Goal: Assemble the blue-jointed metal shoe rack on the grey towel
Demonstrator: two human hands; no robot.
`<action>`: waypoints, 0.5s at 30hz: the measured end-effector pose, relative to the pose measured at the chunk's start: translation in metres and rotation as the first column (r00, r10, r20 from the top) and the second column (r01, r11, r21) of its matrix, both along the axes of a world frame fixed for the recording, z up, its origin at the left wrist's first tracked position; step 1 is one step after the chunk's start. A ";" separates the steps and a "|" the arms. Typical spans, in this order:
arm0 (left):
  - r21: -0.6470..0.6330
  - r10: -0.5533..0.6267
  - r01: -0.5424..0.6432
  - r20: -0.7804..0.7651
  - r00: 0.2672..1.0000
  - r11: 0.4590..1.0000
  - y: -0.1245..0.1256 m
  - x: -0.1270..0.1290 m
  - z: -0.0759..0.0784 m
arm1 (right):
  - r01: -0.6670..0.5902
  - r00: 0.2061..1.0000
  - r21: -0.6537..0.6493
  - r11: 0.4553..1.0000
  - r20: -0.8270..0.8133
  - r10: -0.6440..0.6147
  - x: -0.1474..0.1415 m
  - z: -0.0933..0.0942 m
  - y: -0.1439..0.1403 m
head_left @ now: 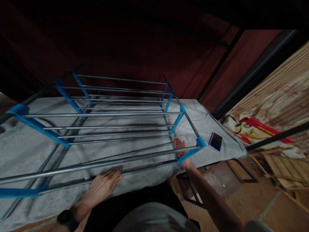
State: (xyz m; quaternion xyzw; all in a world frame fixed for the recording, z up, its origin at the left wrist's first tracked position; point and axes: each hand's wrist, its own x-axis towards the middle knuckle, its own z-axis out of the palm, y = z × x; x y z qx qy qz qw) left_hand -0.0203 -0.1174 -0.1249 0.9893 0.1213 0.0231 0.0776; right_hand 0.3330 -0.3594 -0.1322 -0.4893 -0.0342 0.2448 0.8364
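Observation:
A rack of grey metal tubes (106, 114) joined by blue plastic brackets (47, 129) lies across a cloth-covered surface. At its near side, my left hand (103, 185) is closed over the lowest front tube (149, 168), its fingertips hidden beyond it. My right hand (181, 153) is at the right end of the rack, beside the near blue bracket (191, 153). Its fingers are stretched out and the thumb stands apart. The upper front tube (135, 158) passes in front of part of that hand. Another loose-looking tube (135, 150) slants between the hands.
A phone (215, 141) lies on the grey cloth (193, 124) to the right. Beyond the cloth's edge is a red and yellow box (260, 130). Wooden slatted furniture (285, 169) stands at the lower right. A dark red wall or curtain (125, 48) rises behind the rack.

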 end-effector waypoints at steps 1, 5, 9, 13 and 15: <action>0.000 0.007 -0.007 0.001 1.000 1.000 0.000 0.000 0.002 | -0.002 1.000 0.006 1.000 -0.009 0.002 0.001 -0.001 0.000; 0.006 0.015 -0.015 0.044 0.999 1.000 0.001 -0.006 0.011 | 0.055 0.998 0.010 0.998 -0.028 -0.055 0.002 -0.001 -0.009; 0.077 0.077 -0.084 0.097 0.992 0.993 0.011 -0.029 0.014 | 0.092 0.996 0.011 0.996 -0.012 -0.092 -0.008 0.002 -0.019; 0.097 0.107 -0.115 0.086 0.991 0.989 0.022 -0.046 0.006 | 0.064 0.998 0.022 0.998 0.014 -0.064 -0.024 0.004 -0.016; 0.082 0.132 -0.138 0.072 0.989 0.987 0.020 -0.046 0.003 | 0.033 0.999 0.024 0.999 0.024 -0.034 -0.029 0.006 -0.014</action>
